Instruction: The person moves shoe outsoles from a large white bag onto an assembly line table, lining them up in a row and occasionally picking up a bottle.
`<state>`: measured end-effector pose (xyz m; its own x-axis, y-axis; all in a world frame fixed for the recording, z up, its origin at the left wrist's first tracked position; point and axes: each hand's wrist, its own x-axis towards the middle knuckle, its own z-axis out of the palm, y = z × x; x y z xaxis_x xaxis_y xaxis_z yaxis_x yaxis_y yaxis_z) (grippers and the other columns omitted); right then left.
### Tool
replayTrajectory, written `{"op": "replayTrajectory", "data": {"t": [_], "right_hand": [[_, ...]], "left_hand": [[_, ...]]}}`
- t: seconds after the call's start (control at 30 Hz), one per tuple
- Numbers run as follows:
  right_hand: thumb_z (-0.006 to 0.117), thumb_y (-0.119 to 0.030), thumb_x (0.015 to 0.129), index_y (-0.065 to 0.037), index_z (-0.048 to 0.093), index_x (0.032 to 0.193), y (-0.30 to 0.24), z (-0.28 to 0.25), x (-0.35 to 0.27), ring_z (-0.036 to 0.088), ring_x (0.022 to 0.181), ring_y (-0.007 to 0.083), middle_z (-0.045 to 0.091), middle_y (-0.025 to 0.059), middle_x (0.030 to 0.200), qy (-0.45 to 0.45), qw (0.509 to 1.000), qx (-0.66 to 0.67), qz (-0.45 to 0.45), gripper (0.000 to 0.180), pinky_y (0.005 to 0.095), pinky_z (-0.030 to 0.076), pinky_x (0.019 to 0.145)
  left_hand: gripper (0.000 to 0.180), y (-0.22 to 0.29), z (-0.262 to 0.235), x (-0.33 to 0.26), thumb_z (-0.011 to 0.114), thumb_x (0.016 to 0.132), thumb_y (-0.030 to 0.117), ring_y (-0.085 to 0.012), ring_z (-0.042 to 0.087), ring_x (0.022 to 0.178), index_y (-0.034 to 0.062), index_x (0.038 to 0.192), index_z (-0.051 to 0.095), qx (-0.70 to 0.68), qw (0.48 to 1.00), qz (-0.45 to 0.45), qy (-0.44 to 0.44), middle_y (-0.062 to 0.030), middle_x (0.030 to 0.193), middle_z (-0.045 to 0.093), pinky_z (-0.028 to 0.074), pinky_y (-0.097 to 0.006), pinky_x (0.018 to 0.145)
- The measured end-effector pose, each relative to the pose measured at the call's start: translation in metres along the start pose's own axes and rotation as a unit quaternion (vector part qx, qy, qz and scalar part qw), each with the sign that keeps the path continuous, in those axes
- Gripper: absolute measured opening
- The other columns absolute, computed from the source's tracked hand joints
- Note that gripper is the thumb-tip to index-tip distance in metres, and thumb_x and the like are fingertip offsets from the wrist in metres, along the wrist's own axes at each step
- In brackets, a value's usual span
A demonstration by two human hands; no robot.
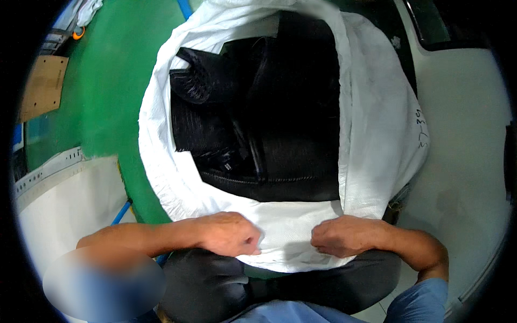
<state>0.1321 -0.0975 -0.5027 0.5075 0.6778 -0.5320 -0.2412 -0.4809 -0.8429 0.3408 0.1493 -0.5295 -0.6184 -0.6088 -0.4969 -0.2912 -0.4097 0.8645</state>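
A large white woven sack (377, 107) stands before me with its mouth wide and its rim rolled outward. Folded and rolled black fabric pieces (291, 124) fill it; one roll (199, 81) lies at the left with its end showing. My left hand (230, 234) is closed on the near rim, left of the middle. To the right along the same rim, my right hand (342, 236) is closed on the white cloth too. Between the two hands the rim spans over my dark trousers. The fingertips of both hands are partly hidden.
Green floor (113, 70) shows left of the sack. A brown cardboard piece (44, 89) lies at the far left, above a white panel (75, 188). A blue tube (121, 211) is near my left forearm. On the right stands a broad white surface (463, 118).
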Motion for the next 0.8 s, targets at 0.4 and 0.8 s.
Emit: {"op": "replayTrajectory", "data": {"t": [0.4,0.8], "right_hand": [[0.080,-0.013,0.081,0.002,0.058,0.117,-0.020,-0.025,0.020,0.059,0.112,0.0390,0.058,0.0224,0.123,0.424,0.855,-0.264,0.140,0.045,0.0471,0.051,0.092],[0.091,-0.031,0.071,0.000,0.046,0.147,0.016,-0.068,0.036,0.045,0.140,0.0409,0.046,0.0260,0.149,0.364,0.835,-0.399,0.106,0.093,0.0539,0.029,0.122]], "left_hand": [[0.048,0.003,-0.022,0.005,0.079,0.086,0.034,-0.0391,0.065,0.086,-0.0100,0.099,0.065,0.009,0.883,-0.144,0.447,-0.0247,0.095,0.065,0.054,-0.045,0.079],[0.032,0.004,-0.021,0.050,0.080,0.085,0.017,-0.0357,0.068,0.082,-0.0073,0.093,0.061,-0.046,0.824,-0.108,0.555,-0.0239,0.092,0.068,0.053,-0.040,0.076]]}}
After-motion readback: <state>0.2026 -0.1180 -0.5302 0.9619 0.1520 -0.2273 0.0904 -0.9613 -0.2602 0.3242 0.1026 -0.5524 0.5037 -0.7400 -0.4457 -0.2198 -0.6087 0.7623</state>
